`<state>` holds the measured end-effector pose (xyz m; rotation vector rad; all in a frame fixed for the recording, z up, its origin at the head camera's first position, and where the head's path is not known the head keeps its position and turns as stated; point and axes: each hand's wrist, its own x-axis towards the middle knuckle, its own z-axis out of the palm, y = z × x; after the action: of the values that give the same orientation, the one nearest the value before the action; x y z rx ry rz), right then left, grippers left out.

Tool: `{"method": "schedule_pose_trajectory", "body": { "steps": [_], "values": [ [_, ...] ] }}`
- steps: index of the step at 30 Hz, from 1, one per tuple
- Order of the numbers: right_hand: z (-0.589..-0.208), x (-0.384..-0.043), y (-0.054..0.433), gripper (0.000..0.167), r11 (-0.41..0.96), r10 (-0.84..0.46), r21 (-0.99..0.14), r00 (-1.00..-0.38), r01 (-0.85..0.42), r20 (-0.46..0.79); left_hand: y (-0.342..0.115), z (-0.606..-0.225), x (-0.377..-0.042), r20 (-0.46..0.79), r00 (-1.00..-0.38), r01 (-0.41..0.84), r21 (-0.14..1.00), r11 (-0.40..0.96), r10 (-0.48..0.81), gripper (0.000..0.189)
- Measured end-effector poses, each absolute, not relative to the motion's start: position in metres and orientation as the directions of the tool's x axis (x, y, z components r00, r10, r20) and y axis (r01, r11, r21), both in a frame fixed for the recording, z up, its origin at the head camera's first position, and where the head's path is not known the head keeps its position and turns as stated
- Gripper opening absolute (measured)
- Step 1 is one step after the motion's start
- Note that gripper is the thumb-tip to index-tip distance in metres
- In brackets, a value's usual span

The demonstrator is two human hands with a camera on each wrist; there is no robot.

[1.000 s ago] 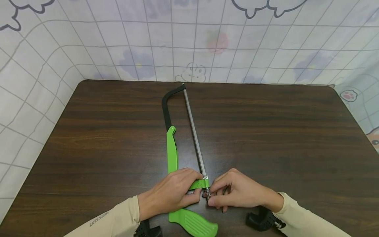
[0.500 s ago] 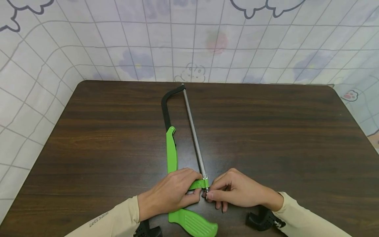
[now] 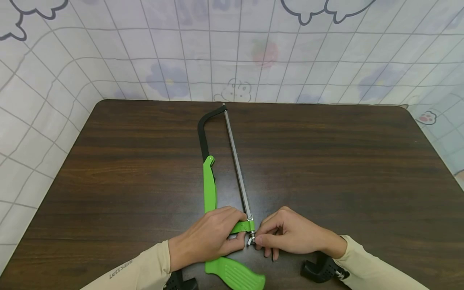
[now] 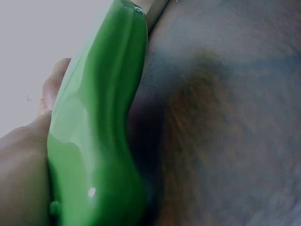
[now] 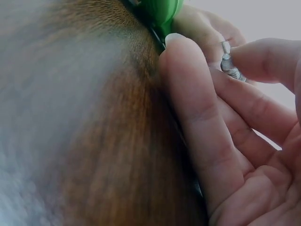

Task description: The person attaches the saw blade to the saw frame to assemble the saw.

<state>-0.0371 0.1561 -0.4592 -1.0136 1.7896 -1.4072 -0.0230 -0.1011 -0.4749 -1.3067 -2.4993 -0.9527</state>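
A hacksaw lies on the dark wooden table [image 3: 340,173], its black front frame [image 3: 203,135] away from me and its green handle [image 3: 235,273] near me. The silver blade [image 3: 237,165] runs along its right side. My left hand [image 3: 210,235] grips the green frame by the near blade mount [image 3: 250,225], thumb below the crosspiece. At the blade's near end, a metal wing nut [image 3: 251,240] sticks out toward me. Thumb and fingertips of my right hand [image 3: 295,231] pinch it from the right. The right wrist view shows the thumb against the wing nut [image 5: 226,61].
A black device [image 3: 320,268] is strapped under the right wrist, and another [image 3: 181,281] under the left; both sit close to the tabletop. Behind the table hangs a white gridded cloth [image 3: 224,48] with printed figures.
The wing nut has turned, and one wing now points down and left. My right thumb has shifted up slightly along it. The left hand and hacksaw stay nearly in place.
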Motion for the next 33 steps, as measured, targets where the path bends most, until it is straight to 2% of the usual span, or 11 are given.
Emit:
{"method": "schedule_pose_trajectory", "body": {
  "steps": [10, 18, 23, 33],
  "values": [
    [-0.4584, -0.0363, 0.1558, 0.019, 0.145, -0.864, -0.969, -0.503, -0.199, -0.026, -0.1009, -0.4773, -0.0249, 0.473, -0.561, 0.821, 0.425, 0.382, 0.68, 0.019],
    [-0.4556, -0.0363, 0.1555, 0.018, 0.161, -0.86, -0.973, -0.507, -0.168, -0.055, -0.1029, -0.4775, -0.0252, 0.462, -0.586, 0.8, 0.461, 0.384, 0.666, 0.024],
    [-0.456, -0.037, 0.1556, 0.018, 0.121, -0.871, -0.974, -0.491, -0.192, -0.012, -0.1032, -0.4771, -0.0254, 0.466, -0.584, 0.802, 0.46, 0.382, 0.665, 0.023],
    [-0.4563, -0.0377, 0.1562, 0.018, 0.116, -0.875, -0.977, -0.485, -0.18, -0.015, -0.1033, -0.4781, -0.0266, 0.485, -0.567, 0.815, 0.447, 0.369, 0.665, 0.022]
  ]
}}
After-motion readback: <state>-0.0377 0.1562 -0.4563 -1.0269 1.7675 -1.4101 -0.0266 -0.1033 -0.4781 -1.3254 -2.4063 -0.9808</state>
